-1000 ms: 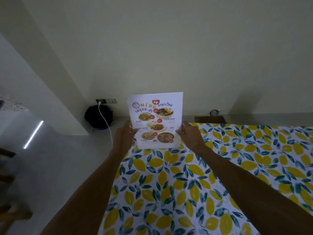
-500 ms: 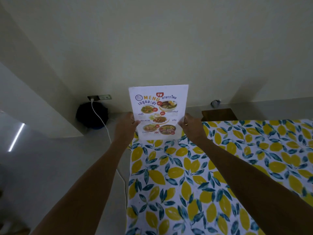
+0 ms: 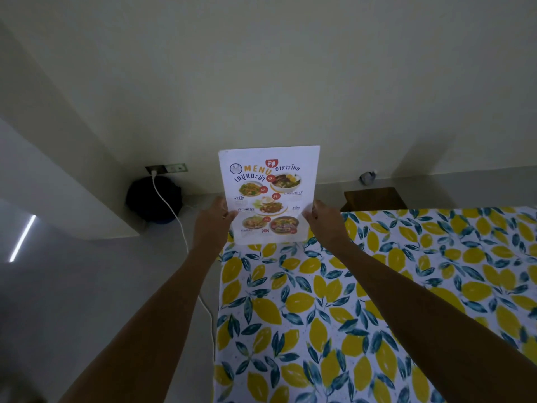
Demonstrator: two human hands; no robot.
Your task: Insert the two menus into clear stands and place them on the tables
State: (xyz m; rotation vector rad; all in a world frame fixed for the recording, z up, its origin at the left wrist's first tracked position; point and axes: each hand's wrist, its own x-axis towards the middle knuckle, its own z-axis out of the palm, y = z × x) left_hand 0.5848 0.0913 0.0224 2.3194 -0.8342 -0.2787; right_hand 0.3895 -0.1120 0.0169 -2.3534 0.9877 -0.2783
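Observation:
A white menu [image 3: 268, 193] with food photos and the word MENU stands upright at the far left corner of the table, which wears a lemon-print cloth [image 3: 334, 301]. The menu looks glossy, as if in a clear stand, but I cannot make out the stand's edges. My left hand [image 3: 210, 222] grips the menu's left edge and my right hand [image 3: 324, 221] grips its right edge, both at mid height. The menu's bottom edge sits at the cloth's far edge. No second menu is in view.
Left of the table is grey floor with a white cable [image 3: 186, 242] running from a wall socket [image 3: 167, 169] past a dark round object [image 3: 154, 202]. A brown wooden stool [image 3: 373, 199] stands behind the table near the wall. A small object [image 3: 367, 177] lies at the wall's base.
My view has shifted, so the table edge now sits further right in frame. The menu stays held in both hands at the table's far corner, sitting a little lower toward the cloth.

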